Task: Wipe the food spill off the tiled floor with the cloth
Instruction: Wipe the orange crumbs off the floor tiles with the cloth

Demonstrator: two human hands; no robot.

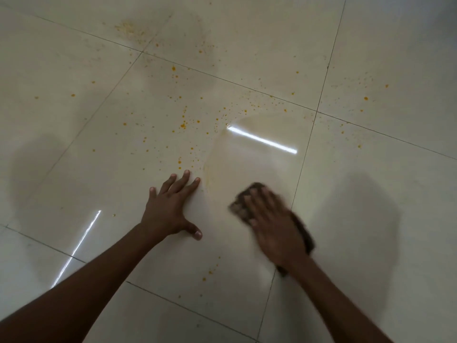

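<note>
Orange-yellow food spatter (pixel 184 125) dots the cream tiled floor (pixel 358 194), thickest across the centre tile and thinning towards the far left and right. A paler smeared patch (pixel 128 29) lies at the far left. My right hand (pixel 274 226) presses flat on a dark brown cloth (pixel 241 206), blurred with motion, near the centre tile's right grout line. A wet, streak-edged band (pixel 247 154) runs away from the cloth and holds no dots. My left hand (pixel 170 206) rests flat on the tile with fingers spread, left of the cloth.
A few orange dots (pixel 210 271) lie on the tile near my forearms. Bright light reflections (pixel 262 139) glare off the glossy tiles. Dark grout lines cross the floor.
</note>
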